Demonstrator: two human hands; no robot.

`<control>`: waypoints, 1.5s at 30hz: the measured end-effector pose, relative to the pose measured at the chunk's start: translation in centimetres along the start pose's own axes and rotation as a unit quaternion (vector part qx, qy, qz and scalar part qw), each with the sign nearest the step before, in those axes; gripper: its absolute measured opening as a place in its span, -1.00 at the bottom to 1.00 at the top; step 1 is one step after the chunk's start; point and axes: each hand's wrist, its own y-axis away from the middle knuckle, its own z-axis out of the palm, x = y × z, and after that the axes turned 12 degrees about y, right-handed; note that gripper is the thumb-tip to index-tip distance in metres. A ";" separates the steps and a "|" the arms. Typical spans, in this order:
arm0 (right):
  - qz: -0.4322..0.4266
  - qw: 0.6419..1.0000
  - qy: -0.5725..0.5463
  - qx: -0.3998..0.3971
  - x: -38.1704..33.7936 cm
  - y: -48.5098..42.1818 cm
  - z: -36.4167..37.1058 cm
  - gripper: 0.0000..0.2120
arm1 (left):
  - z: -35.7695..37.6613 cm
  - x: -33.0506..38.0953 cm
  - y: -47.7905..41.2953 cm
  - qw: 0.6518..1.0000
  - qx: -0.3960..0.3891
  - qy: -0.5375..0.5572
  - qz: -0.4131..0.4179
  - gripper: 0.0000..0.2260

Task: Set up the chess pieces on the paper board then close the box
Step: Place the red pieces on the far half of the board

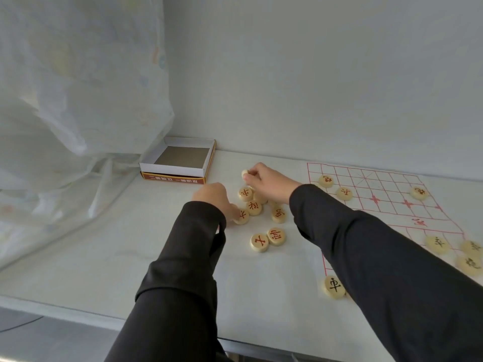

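The white table (104, 257) carries everything, and the paper board (386, 197) lies flat on its right side, within reach of the right arm. It is only partly set: a few placed pieces (344, 193) sit along its far rows and some along the near edge, so most of the setting-up is, in my judgement, not yet done. The box (170, 170) stands open and emptied at the back left against the wall, out of the working path (closing it comes last). Between box and board lies the loose heap (254, 207), face up so the characters can be read and sorted. Both hands work there. The right hand (266, 178) pinches a tilted piece (245, 174) between thumb and fingertips at the heap's far edge, probably to carry it across. The left hand (211, 195) curls its fingers down onto a near piece (241, 216); whether it grips or merely touches I cannot tell.
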 end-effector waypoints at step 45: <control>0.085 0.979 -0.121 0.141 2.4 9.6 2.1 -0.70 | 1.6 1.8 4.0 0.981 -0.165 0.009 0.100 -0.75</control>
